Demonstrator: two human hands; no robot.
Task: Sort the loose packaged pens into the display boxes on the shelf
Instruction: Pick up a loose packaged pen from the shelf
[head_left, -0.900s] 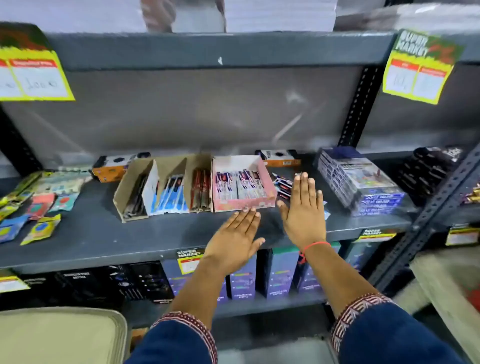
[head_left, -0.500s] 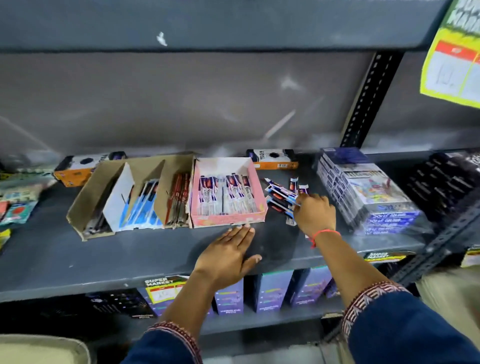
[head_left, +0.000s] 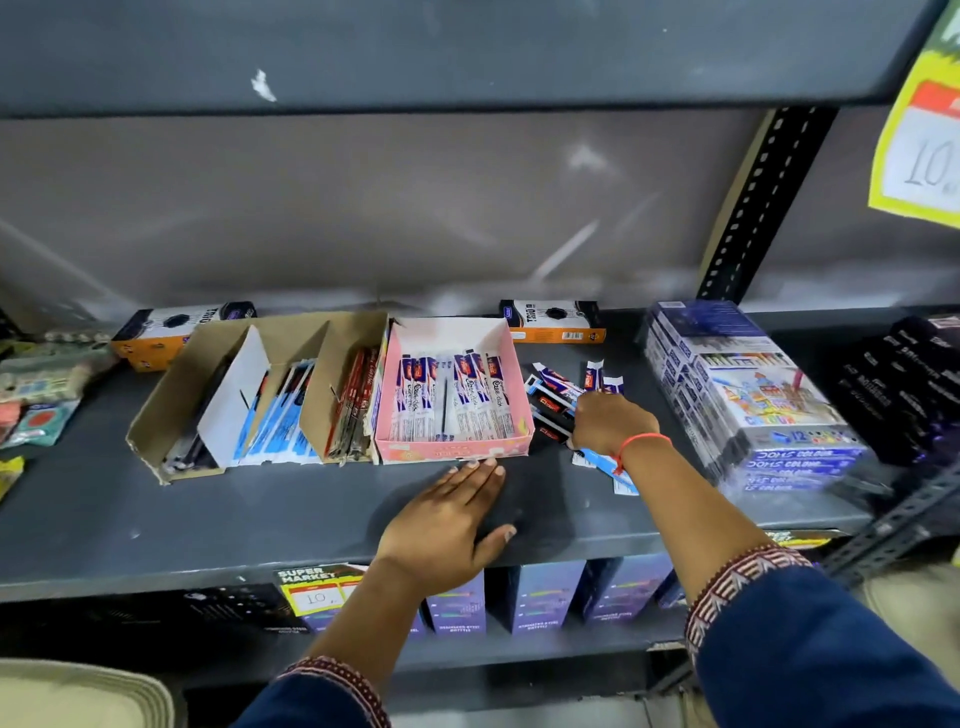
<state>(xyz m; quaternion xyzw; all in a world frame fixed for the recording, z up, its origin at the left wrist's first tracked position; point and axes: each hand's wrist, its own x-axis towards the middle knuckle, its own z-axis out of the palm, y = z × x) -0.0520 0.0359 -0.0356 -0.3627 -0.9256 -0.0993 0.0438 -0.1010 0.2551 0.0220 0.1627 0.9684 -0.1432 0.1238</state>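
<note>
A pile of loose packaged pens (head_left: 553, 387) lies on the grey shelf (head_left: 260, 514), just right of a pink display box (head_left: 452, 449) that holds white-and-purple pen packs. My right hand (head_left: 608, 423) rests on the pile with its fingers curled around some packs. One blue-and-white pack (head_left: 605, 465) lies under my right wrist. My left hand (head_left: 447, 525) lies flat and open on the shelf, its fingertips touching the pink box's front edge. Left of the pink box, a brown cardboard display box (head_left: 171, 395) has compartments with dark, blue (head_left: 280, 415) and red (head_left: 353, 410) pen packs.
A wrapped stack of colour pencil boxes (head_left: 748, 395) stands close on the right of my right hand, with dark packs (head_left: 904, 384) beyond it. Two orange-and-black boxes (head_left: 553, 319) (head_left: 166, 332) lie at the back. Small colourful packets (head_left: 36, 395) sit at far left.
My right hand went from flat above the shelf to curled onto the loose pens. The view moved closer. My left hand stayed flat near the pink box.
</note>
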